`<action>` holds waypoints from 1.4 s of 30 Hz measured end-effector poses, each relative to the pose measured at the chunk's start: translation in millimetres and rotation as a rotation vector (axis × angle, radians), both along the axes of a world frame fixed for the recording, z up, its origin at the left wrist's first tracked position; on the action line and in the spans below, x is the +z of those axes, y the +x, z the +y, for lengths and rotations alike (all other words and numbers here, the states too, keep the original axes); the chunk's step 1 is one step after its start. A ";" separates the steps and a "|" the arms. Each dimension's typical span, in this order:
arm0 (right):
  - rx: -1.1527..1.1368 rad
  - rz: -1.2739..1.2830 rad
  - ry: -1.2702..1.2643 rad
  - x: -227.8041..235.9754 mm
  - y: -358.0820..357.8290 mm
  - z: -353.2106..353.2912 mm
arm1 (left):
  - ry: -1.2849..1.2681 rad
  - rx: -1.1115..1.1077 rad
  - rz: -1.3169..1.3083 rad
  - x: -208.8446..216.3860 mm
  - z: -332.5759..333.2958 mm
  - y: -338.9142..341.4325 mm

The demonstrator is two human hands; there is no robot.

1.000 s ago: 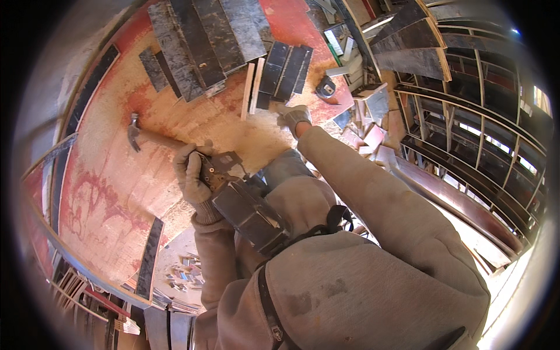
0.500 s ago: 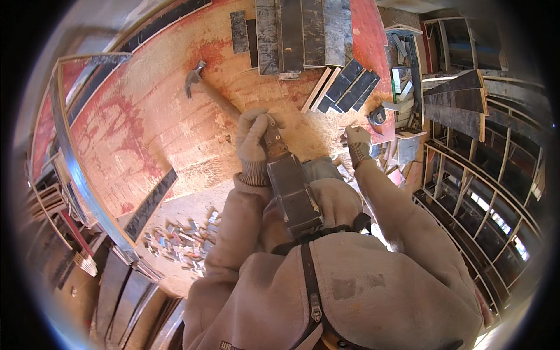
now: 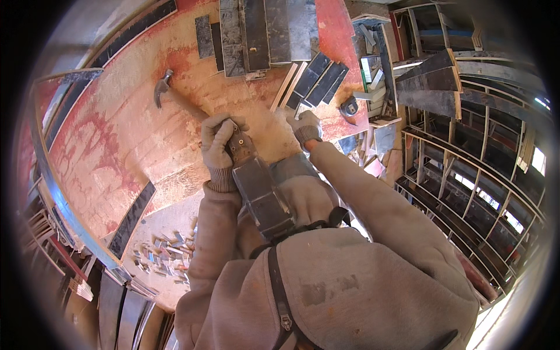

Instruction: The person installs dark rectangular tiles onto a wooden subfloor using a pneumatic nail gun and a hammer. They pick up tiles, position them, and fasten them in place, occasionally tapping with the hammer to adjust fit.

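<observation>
My left hand point(image 3: 217, 146), in a pale knit glove, is closed at the lower end of a claw hammer's point(image 3: 185, 104) wooden handle. The hammer's metal head points away to the far left over the worn tabletop point(image 3: 125, 137). Right beside that hand is a dark tool pouch point(image 3: 262, 192) with a riveted brown top, at my waist. My right hand point(image 3: 306, 127), also gloved, is closed over the table's near right part, its fingertips close to small dark-faced wood blocks point(image 3: 318, 79). Whatever it may hold is too small to make out.
Long dark boards point(image 3: 256, 32) lie at the back of the table. A tape measure point(image 3: 349, 108) rests at the right, before a bin of offcuts point(image 3: 373, 70). Wood scraps point(image 3: 166, 254) litter the floor at left. Framed panels point(image 3: 466, 157) stand along the right.
The view has shifted, so the whole scene sits further left. My right hand has moved left, nearer the small blocks. My left hand stays at the hammer handle.
</observation>
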State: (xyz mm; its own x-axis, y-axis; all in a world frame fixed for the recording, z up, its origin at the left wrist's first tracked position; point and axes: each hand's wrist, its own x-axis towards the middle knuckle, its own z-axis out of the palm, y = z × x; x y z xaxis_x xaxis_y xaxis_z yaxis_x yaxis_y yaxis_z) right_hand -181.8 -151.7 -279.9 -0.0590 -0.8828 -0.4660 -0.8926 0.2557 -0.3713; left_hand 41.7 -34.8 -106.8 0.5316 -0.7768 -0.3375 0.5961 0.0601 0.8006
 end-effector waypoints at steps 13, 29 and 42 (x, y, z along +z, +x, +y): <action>0.064 0.073 0.182 18.5 13.2 -25.6 | -0.015 0.081 0.106 6.3 -6.6 -2.6; 1.134 -0.549 -0.288 306.6 79.2 -70.2 | -0.084 0.058 0.178 10.9 -18.1 -10.8; 1.827 0.145 -0.219 321.0 153.1 -71.2 | -0.104 0.164 0.235 3.0 -22.1 -15.4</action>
